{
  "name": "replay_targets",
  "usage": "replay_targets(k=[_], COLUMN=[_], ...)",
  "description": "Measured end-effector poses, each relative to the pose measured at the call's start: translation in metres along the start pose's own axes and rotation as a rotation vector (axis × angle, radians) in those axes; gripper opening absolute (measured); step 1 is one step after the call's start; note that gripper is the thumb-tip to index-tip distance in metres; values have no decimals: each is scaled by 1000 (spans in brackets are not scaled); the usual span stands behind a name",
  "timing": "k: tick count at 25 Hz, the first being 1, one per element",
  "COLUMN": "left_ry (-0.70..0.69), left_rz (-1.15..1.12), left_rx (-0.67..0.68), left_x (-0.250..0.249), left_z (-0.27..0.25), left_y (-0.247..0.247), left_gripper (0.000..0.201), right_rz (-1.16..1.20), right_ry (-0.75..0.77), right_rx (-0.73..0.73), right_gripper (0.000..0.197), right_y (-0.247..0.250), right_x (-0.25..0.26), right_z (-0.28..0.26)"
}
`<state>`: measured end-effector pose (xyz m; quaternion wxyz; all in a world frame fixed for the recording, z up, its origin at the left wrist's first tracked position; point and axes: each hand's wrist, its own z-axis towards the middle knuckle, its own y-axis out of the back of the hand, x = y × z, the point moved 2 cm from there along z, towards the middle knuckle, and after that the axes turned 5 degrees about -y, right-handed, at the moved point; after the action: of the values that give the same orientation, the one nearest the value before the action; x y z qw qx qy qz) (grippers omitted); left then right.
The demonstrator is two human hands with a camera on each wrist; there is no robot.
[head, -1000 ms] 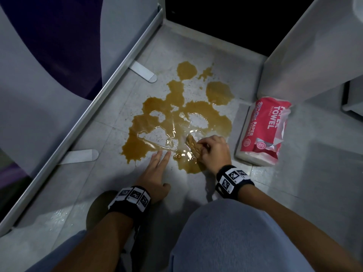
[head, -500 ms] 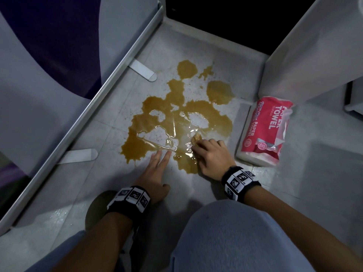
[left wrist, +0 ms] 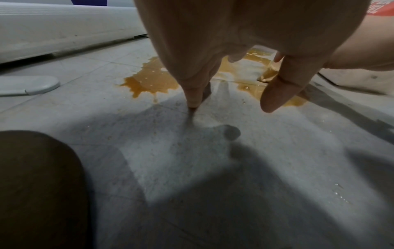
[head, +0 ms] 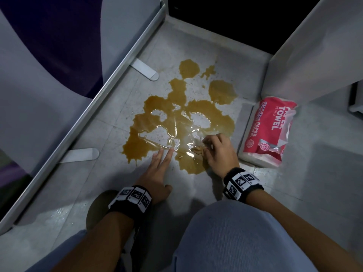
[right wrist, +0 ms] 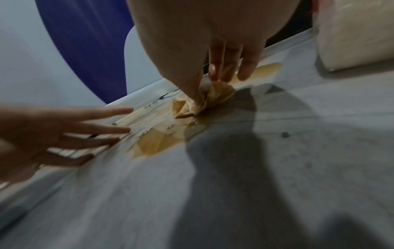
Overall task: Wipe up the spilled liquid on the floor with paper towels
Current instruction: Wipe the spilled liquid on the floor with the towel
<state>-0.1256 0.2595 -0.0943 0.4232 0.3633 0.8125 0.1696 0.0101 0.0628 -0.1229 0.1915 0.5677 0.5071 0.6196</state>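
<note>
My right hand (head: 220, 154) has slid a little up and to the right since a moment ago, deeper into the brown spill (head: 182, 122). Its grip is closed around a small wad of paper towel (right wrist: 204, 99), pinched between thumb and fingers and pressed onto the floor (head: 294, 193). The wad is brown and soaked all through now. A second ago it stuck up out of my fist; now it is squashed flat under my fingers.

My left hand (head: 157, 173) has not moved. It lies flat with the fingers straight, holding nothing, and the fingertips just touch the near edge of the spill.

The puddle looks almost as big as before. I think one wet wad cannot drink much more. The red paper towel pack (head: 269, 132) lies just beside the spill on the right, so fresh sheets are near.
</note>
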Motion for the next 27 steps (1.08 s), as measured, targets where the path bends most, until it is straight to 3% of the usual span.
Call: replay_targets(k=[3, 7, 12, 17, 27], left_ry=[4, -2, 4, -4, 3], left_rz=[-19, -33, -73, -124, -96], left_rx=[6, 1, -30, -39, -27], left_x=[1, 0, 7, 13, 11], left_z=[0, 1, 5, 6, 7], left_y=[-1, -1, -1, -2, -1], left_gripper=[115, 116, 123, 124, 125], right_rz=[-141, -194, -188, -220, -254], right_ry=[149, 164, 292, 502, 683], right_rx=[-98, -38, -15, -6, -64], right_gripper=[24, 33, 36, 18, 19], right_y=[-11, -24, -42, -58, -30], right_x=[4, 12, 31, 46, -15], right_z=[-9, -22, -7, -16, -46])
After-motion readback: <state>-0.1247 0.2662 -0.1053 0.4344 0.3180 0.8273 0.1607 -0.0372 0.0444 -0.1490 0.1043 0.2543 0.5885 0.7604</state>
